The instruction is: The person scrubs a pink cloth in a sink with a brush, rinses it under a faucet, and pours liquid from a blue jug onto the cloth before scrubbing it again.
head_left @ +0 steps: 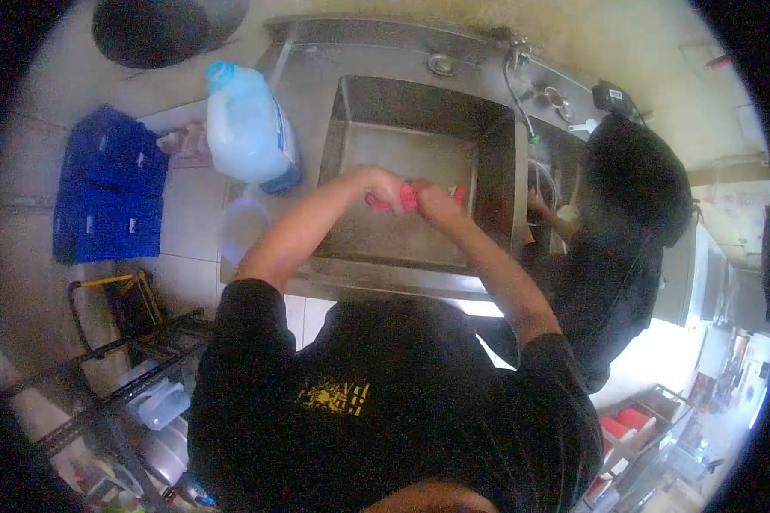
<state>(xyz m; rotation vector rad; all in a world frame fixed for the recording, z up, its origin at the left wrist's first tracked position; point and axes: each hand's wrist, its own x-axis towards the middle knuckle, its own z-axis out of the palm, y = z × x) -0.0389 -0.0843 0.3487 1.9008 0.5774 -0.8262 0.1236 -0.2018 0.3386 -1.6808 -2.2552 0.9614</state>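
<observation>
Nearest was one black shirt (402, 402) with a yellow print, and two bare arms stretched forward from it. Beyond, the left hand (383, 190) and the right hand (439, 205) had their fingers curled closed around one red cloth (409, 196), bunched between them above the large basin (393, 248); how hard they squeezed could not be told. To handle the cloth well, it seemed best to grip both ends firmly, twist them opposite ways and stay over the basin to catch any drips. One big jug (248, 137) with a blue cap stood to the left. On the right, one co-worker (620, 265) in black reached into a second, smaller basin (556, 141). Farther left were blue crates (111, 184), their number unclear.
</observation>
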